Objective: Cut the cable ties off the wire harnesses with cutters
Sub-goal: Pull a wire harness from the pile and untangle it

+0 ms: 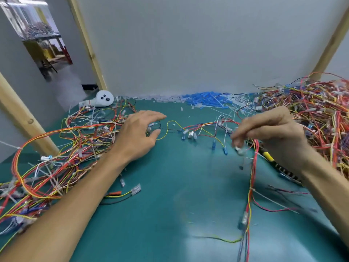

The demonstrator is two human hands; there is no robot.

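Note:
A loose wire harness (200,129) of red, yellow, black and white wires with blue and white connectors lies stretched across the green mat (170,186) between my hands. My left hand (137,135) pinches its left end, a small white connector, between thumb and fingers. The curled fingertips of my right hand (270,133) pinch the harness's right part, where red wires hang down toward me. The cutters (269,156), with a yellow and black handle, lie on the mat under my right wrist, partly hidden. Neither hand holds them.
A tangled heap of harnesses (62,152) covers the mat's left side and a bigger heap (317,118) the right. Cut blue and white cable ties (204,100) lie along the back wall. A white round device (103,99) sits at back left. Wooden posts frame the booth.

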